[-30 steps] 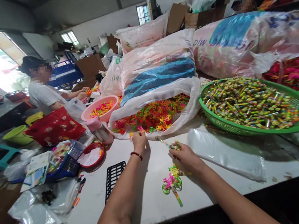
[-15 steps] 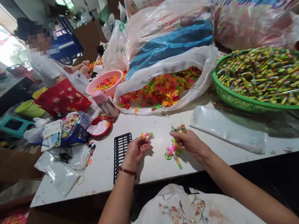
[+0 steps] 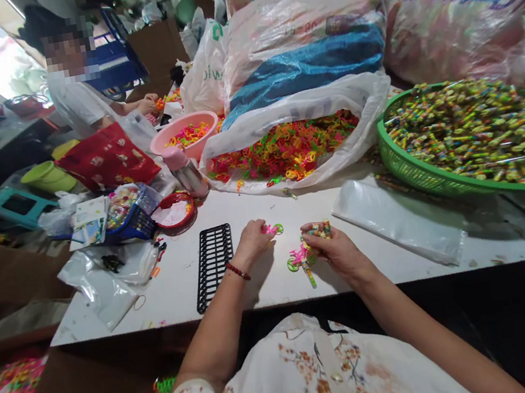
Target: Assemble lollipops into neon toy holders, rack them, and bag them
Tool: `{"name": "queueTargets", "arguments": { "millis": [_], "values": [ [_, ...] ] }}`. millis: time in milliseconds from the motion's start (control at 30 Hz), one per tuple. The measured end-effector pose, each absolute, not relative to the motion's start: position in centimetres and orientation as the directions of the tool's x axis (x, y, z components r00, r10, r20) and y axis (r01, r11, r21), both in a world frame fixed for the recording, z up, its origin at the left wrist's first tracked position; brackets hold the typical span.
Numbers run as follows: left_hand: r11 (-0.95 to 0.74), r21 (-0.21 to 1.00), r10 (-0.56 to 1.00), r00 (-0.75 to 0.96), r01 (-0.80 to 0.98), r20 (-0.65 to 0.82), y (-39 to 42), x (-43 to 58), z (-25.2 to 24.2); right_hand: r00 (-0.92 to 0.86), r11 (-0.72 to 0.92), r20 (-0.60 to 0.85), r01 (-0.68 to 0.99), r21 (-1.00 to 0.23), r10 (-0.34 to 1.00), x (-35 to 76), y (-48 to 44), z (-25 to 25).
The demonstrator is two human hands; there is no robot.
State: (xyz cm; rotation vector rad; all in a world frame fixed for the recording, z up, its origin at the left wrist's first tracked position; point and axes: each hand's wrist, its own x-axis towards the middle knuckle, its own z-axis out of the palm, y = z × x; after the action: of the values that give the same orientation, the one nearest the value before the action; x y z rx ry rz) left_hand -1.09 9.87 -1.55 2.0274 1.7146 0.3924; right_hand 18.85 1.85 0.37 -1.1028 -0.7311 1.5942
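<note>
My left hand [image 3: 252, 240] rests on the white table [image 3: 268, 283], fingers pinched on a small pink plastic toy piece [image 3: 271, 229]. My right hand [image 3: 334, 253] is closed round a few wrapped candy sticks [image 3: 319, 230] just right of it. A little pile of assembled pink, green and yellow toy bicycles [image 3: 300, 260] lies on the table between the two hands. Beyond them an open white sack [image 3: 358, 105] spills bright plastic toy pieces [image 3: 285, 152]. A green basket [image 3: 416, 177] of wrapped candy sticks [image 3: 475, 132] stands to the right.
A black plastic grid [image 3: 214, 266] lies left of my left hand. Clear bags [image 3: 399, 220] lie to the right. A pink basin [image 3: 185, 135], a pink-lidded bottle [image 3: 184, 169], a red dish [image 3: 175, 213] and a blue basket [image 3: 130, 223] stand at left. Another person [image 3: 83, 99] works farther back.
My left hand came back from the sack with a pink piece and set down on the table. The view dropped and pulled back. My right hand lowered towards the toy pile.
</note>
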Motion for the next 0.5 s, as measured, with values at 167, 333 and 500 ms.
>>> {"name": "queueTargets", "arguments": {
  "millis": [167, 333, 500],
  "values": [
    [-0.186, 0.498, 0.959, 0.267, 0.847, -0.095, 9.7, 0.1, -1.6, -0.098, -0.361, -0.359, -0.474, -0.803, 0.928, 20.1, 1.7, 1.0],
    [-0.324, 0.649, 0.93, 0.357, 0.688, 0.086, 8.4, -1.0, -1.2, -0.073, -0.368, -0.376, -0.443, -0.818, 0.924, 20.2, 1.4, 0.6],
    [-0.221, 0.951, 0.947, 0.28, 0.218, 0.156, 5.8, -2.2, -1.3, -0.104, -0.359, -0.343, -0.304, -0.883, 0.933, 18.8, 1.1, 0.0]
  ]
}}
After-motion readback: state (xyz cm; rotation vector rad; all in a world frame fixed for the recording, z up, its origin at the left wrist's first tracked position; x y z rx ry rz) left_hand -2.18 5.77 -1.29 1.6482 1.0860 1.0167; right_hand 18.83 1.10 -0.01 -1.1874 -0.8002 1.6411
